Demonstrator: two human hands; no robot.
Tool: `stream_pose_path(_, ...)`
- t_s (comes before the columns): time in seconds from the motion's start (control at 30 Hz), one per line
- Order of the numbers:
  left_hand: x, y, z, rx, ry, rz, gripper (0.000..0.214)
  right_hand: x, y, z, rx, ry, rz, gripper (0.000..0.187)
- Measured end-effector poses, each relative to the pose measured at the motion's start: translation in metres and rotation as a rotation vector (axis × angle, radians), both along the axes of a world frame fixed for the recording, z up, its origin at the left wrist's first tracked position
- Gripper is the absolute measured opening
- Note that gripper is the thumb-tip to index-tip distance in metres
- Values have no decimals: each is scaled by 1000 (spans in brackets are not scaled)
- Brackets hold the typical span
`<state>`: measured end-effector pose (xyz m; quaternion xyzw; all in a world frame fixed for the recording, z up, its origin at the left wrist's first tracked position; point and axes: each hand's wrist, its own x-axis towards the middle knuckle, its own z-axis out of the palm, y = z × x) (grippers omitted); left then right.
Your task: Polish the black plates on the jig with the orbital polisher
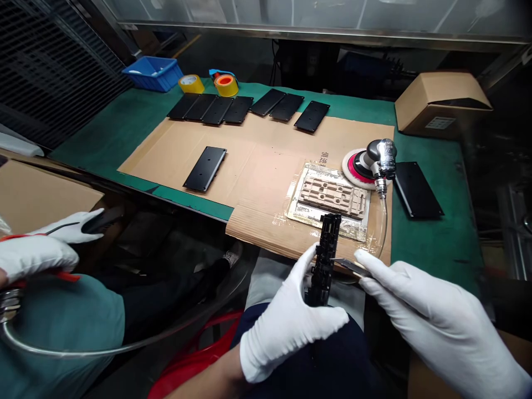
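Head view: at lower centre, the gloved left hand [291, 321] grips a black part [325, 260] upright, in front of the table's [449, 244] near edge. The right hand [424, 310], lower right, pinches a thin blade [351, 267] whose tip meets the part's side; I cannot tell if it touches. At lower left, a co-worker's gloved hands [37, 257] and a hose [124, 349] take up that side. A cardboard sheet [257, 177] covers mid-table, its near edge overhanging, with room between a lone black panel [206, 168] and the fixture [332, 197]. A sander [374, 158] crowds the fixture's far right corner. Beyond, black panels [218, 111] line the sheet's far edge; a carton [440, 105] blocks the upper right, a blue bin [162, 81] the upper left.
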<state>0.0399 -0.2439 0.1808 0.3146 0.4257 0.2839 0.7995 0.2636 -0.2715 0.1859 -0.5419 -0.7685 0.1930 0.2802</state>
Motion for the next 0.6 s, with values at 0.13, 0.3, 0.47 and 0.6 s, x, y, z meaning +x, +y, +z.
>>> stream_pose_path(0.13, 0, 0, 0, -45, 21, -11, 100, -1, -4, -3, -19, -9, 19, 47)
stream_pose_path(0.3, 2, 0, 6, -47, 16, 32, 96, -2, -8, -7, -2, -22, 70, 52)
stream_pose_path(0.47, 5, 2, 10, -42, -52, 66, 90, -4, -15, -11, -51, -15, 93, 58)
stream_pose_path(0.6, 1, 1, 2, -96, -155, 61, 81, 0, -19, -12, -157, 91, 111, 52)
